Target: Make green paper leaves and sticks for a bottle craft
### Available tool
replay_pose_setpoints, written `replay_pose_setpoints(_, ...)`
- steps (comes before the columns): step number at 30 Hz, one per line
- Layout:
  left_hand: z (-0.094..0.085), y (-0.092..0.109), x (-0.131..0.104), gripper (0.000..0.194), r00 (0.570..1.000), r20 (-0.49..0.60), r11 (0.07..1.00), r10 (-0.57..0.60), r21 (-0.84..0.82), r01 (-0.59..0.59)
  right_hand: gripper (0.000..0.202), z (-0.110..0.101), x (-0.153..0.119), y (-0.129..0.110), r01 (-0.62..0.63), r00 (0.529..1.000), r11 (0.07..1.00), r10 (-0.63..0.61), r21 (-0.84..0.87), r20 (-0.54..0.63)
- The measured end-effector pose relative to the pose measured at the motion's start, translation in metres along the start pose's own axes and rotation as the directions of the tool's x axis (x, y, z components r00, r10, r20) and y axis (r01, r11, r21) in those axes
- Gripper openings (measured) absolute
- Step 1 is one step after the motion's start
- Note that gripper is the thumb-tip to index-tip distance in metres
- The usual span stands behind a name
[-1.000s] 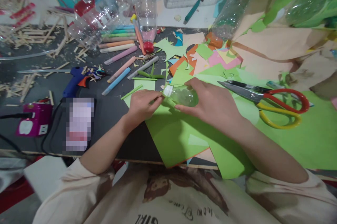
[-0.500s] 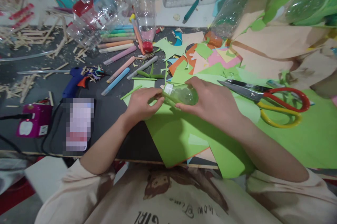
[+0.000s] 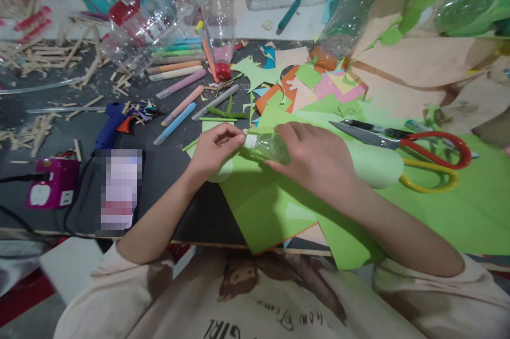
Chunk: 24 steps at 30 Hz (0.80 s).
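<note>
A clear plastic bottle [image 3: 273, 147] lies on its side, its white cap [image 3: 251, 141] pointing left. My right hand [image 3: 314, 155] wraps over the bottle's shoulder from the right. Beyond that hand a pale green cylinder [image 3: 378, 163] sticks out, looking like the bottle's paper-covered body; the join is hidden. Thumb and fingers of my left hand [image 3: 219, 150] are pinched together beside the cap; what they hold, if anything, is too small to make out. Narrow green strips run along the bottle neck. Under the left hand shows a pale rounded piece [image 3: 222, 171]. Green paper [image 3: 263, 206] lies beneath.
Scissors [image 3: 398, 147] with red and yellow handles lie at right. At left are a blue glue gun [image 3: 109, 124], a phone [image 3: 119, 190] and a purple box [image 3: 51, 182] with a cable. Paper tubes [image 3: 175, 124], paper scraps [image 3: 295, 89], sticks and plastic bottles [image 3: 219, 9] crowd the back.
The bottle has shifted slightly left with my right hand, which now covers more of its shoulder. The pale green cylinder shows more plainly. My left fingers have drawn closer together beside the cap.
</note>
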<state>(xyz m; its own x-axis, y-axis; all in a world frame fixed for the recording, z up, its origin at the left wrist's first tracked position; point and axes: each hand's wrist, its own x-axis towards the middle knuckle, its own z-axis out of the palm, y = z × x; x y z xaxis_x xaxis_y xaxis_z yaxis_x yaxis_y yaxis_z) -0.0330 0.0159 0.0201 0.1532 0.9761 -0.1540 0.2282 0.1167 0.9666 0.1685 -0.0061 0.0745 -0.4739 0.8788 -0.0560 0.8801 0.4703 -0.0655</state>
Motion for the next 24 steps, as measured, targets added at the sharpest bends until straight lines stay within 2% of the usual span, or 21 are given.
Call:
replay_pose_setpoints(9, -0.0005, 0.0007, 0.0009, 0.034, 0.997, -0.008, 0.995, -0.077, -0.059, 0.076, 0.028, 0.0026, -0.0008, -0.0007, 0.024, 0.999, 1.0, -0.024, -0.004, -0.039)
replay_pose_setpoints(24, 0.0001, -0.0012, 0.0035, 0.038, 0.993, -0.004, 0.986, -0.115, -0.121, 0.114, 0.03, 0.0079, 0.0054, -0.0016, 0.014, 1.0, 1.0, -0.014, 0.027, 0.025)
